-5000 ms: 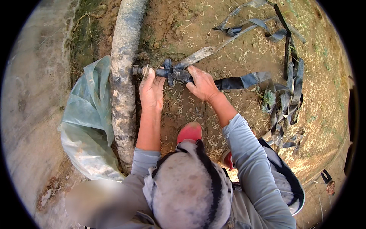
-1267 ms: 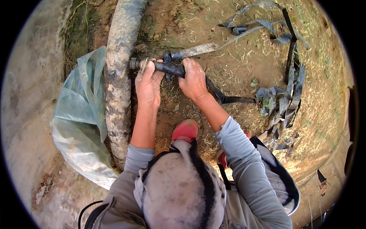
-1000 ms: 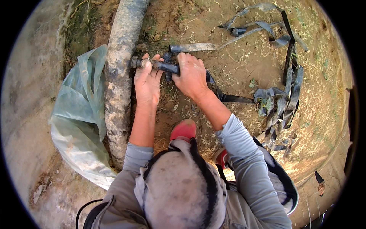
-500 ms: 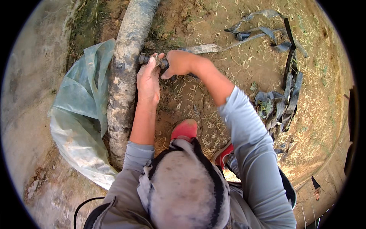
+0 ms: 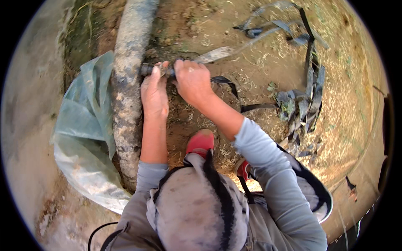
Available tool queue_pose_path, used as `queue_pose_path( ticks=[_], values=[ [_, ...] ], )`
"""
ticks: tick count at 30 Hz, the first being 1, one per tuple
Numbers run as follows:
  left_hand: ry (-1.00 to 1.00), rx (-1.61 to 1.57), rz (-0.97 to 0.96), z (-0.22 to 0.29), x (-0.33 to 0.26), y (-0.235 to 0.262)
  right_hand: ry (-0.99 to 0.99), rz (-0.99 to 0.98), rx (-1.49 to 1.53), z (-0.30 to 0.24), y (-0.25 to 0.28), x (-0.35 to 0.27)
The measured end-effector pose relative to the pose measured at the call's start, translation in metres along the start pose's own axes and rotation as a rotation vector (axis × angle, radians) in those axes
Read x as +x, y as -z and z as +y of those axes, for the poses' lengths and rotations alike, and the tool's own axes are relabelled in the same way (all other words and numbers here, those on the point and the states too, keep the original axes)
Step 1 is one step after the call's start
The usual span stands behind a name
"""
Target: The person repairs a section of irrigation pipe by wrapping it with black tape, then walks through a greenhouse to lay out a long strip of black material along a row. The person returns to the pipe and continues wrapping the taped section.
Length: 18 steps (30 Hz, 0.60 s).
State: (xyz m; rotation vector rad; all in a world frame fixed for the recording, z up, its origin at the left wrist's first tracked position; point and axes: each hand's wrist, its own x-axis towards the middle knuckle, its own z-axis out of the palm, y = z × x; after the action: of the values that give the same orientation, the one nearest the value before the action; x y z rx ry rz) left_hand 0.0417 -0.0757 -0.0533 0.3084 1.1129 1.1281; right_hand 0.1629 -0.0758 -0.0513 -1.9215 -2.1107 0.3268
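Note:
A thick, mud-stained pipe (image 5: 127, 96) runs lengthwise on my left. From its right side sticks a small black hose fitting (image 5: 146, 69) with a ribbed collar. My left hand (image 5: 155, 94) is closed on the fitting's middle, thumb on top. Wrapped round the fitting's outer end is my right hand (image 5: 193, 81), knuckles up, so what lies under its fingers is hidden. Just beyond that hand, a flat, muddy strip of hose (image 5: 215, 54) leads off to the right. A black strip (image 5: 226, 80) shows below it.
Crumpled clear plastic sheeting (image 5: 86, 125) lies left of the pipe, beside a pale concrete surface (image 5: 29, 104). Tangled black flat hose (image 5: 312, 92) loops over the soil at right. My red shoe (image 5: 201, 142) stands between my arms.
The whole view has shifted a little. My right hand has turned over the fitting's end, its knuckles now up and its wrist lower. The left hand keeps its hold.

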Motion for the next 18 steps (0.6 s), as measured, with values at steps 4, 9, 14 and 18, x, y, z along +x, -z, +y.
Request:
queue_pose_path(
  ticks=[4, 9, 14, 18],
  values=[
    [-0.024, 0.044, -0.022, 0.001, 0.0, -0.002, -0.029, -0.239, 0.055, 0.002, 0.005, 0.018],
    [-0.02, 0.056, -0.022, -0.001, 0.001, 0.005, 0.102, -0.627, 0.184, 0.012, 0.015, 0.05],
    [-0.007, 0.117, -0.044, 0.0, -0.001, -0.003, -0.116, -1.51, 0.947, 0.043, -0.03, 0.08],
    [-0.011, 0.045, 0.006, 0.001, 0.001, 0.005, 0.081, -0.943, 0.524, 0.029, -0.004, 0.069]
  ],
)
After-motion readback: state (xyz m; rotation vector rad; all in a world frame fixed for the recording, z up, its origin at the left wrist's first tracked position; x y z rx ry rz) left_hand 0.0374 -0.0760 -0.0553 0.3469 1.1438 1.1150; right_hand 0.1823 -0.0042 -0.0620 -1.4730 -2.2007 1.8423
